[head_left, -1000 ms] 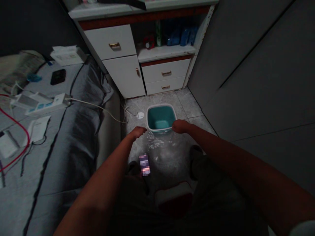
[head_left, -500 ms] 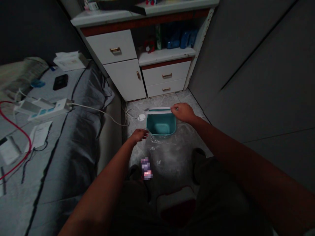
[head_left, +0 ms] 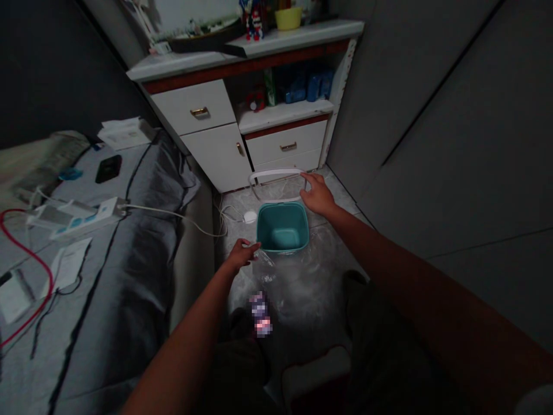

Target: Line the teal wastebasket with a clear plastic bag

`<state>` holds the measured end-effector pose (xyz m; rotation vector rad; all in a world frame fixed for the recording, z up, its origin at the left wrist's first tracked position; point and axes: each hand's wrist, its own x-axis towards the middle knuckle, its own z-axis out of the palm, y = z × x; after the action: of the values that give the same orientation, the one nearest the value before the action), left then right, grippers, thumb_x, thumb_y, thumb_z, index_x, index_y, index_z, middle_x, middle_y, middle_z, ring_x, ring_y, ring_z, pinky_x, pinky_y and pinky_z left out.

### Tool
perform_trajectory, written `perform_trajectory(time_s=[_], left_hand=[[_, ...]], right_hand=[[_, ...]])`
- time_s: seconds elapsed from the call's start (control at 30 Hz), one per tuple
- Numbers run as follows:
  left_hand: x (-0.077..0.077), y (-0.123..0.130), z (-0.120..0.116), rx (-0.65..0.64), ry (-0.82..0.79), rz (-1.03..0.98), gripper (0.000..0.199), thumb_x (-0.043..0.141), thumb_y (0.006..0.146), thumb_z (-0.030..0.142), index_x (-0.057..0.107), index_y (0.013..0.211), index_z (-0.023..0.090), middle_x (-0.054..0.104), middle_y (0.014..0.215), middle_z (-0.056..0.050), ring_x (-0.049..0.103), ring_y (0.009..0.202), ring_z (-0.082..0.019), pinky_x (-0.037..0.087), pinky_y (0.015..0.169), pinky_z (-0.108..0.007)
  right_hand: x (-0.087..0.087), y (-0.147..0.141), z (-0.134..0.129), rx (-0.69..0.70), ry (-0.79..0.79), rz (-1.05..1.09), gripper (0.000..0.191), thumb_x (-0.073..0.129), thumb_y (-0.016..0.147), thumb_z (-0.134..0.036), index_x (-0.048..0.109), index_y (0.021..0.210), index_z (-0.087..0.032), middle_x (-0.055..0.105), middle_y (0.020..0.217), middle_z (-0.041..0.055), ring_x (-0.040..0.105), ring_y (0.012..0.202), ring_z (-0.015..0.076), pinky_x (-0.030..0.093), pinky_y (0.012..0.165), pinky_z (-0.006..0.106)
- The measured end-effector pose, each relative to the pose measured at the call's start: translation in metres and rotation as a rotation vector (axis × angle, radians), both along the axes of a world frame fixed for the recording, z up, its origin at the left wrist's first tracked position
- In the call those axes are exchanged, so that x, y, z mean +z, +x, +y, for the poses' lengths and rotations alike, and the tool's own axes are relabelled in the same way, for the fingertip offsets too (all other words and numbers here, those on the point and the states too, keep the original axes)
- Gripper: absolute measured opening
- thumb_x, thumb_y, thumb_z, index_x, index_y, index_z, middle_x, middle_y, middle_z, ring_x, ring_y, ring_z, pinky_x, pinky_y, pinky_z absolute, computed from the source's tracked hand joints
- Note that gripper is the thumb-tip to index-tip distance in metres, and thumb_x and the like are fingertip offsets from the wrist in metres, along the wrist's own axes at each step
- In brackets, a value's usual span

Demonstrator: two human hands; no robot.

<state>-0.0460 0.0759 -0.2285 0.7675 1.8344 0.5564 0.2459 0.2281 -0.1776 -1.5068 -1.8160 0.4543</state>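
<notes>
Teal bin (head_left: 281,215) is sitting upright on the tiled floor (head_left: 237,288), between the bed (head_left: 147,276) and the grey panels on the right, just in front of the white cabinet (head_left: 216,160). Its smooth, plain walls are narrowing towards a rounded rectangular base, and its mouth is opening upward, showing a bare inside. Pale frame (head_left: 276,172), a thin rounded loop, is standing raised at the bin's far edge; whether they are joined there, I am not able to tell. The right hand (head_left: 317,194) is grasping the frame's right end in its grip. The left hand (head_left: 242,253) is resting its fingertips by the bin's near left corner, beside clear plastic (head_left: 268,279) spreading nearby; whether its grip is pinching anything, I am not able to tell.
</notes>
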Motion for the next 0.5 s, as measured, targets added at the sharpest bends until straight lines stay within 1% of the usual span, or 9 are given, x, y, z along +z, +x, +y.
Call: perform_trajectory(time_s=[0.1,0.2,0.3,0.33,0.4,0.47,0.5], left_hand=[[0.000,-0.003,0.000,0.001,0.004,-0.002,0.051,0.081,0.085,0.048,0.043,0.111,0.027,0.068,0.077,0.004,0.072,0.069,-0.018,0.050,0.069,-0.029],[-0.001,-0.003,0.002,0.019,-0.007,0.010,0.051,0.081,0.084,0.033,0.042,0.117,0.027,0.067,0.076,0.003,0.071,0.065,-0.017,0.052,0.067,-0.028],[0.000,-0.002,0.003,0.028,-0.014,0.033,0.053,0.076,0.084,0.019,0.040,0.122,0.027,0.063,0.071,0.007,0.066,0.056,-0.014,0.054,0.064,-0.027],[0.000,-0.002,0.004,0.028,-0.010,0.042,0.053,0.075,0.084,0.017,0.040,0.122,0.027,0.060,0.069,0.008,0.064,0.054,-0.013,0.054,0.063,-0.026],[0.001,-0.001,0.004,0.015,0.003,0.055,0.052,0.072,0.085,0.014,0.041,0.124,0.027,0.056,0.065,0.010,0.059,0.050,-0.011,0.052,0.060,-0.024],[0.002,-0.001,0.004,-0.020,0.026,0.064,0.051,0.071,0.086,0.014,0.042,0.125,0.027,0.052,0.063,0.011,0.053,0.048,-0.010,0.049,0.057,-0.022],[0.002,-0.001,0.003,-0.043,0.038,0.067,0.049,0.071,0.086,0.015,0.042,0.124,0.027,0.051,0.063,0.011,0.051,0.047,-0.010,0.047,0.055,-0.021]], right_hand=[[-0.008,0.002,0.005,0.000,-0.046,0.001,0.075,0.062,0.086,-0.030,0.053,0.160,-0.022,0.050,0.157,0.0137,0.051,0.146,0.0310,0.042,0.125,0.049],[-0.011,0.004,0.006,0.017,-0.083,0.001,0.079,0.063,0.085,-0.031,0.049,0.162,-0.021,0.049,0.158,0.0140,0.046,0.150,0.0306,0.040,0.126,0.049],[-0.010,0.009,0.005,0.022,-0.099,-0.019,0.079,0.064,0.084,-0.029,0.049,0.161,-0.020,0.050,0.158,0.0149,0.046,0.150,0.0298,0.040,0.125,0.048],[-0.010,0.011,0.005,0.015,-0.103,-0.032,0.075,0.064,0.084,-0.028,0.053,0.157,-0.018,0.052,0.156,0.0156,0.048,0.148,0.0296,0.041,0.124,0.047],[-0.012,0.016,0.004,-0.002,-0.125,-0.073,0.057,0.062,0.085,-0.025,0.065,0.141,-0.017,0.058,0.147,0.0163,0.054,0.141,0.0283,0.043,0.122,0.044],[-0.021,0.022,0.000,-0.023,-0.196,-0.140,0.039,0.063,0.084,-0.021,0.071,0.121,-0.017,0.064,0.136,0.0154,0.061,0.131,0.0262,0.046,0.117,0.041],[-0.027,0.025,-0.003,-0.033,-0.261,-0.181,0.034,0.064,0.083,-0.021,0.071,0.117,-0.017,0.066,0.132,0.0149,0.064,0.126,0.0255,0.049,0.113,0.039]])
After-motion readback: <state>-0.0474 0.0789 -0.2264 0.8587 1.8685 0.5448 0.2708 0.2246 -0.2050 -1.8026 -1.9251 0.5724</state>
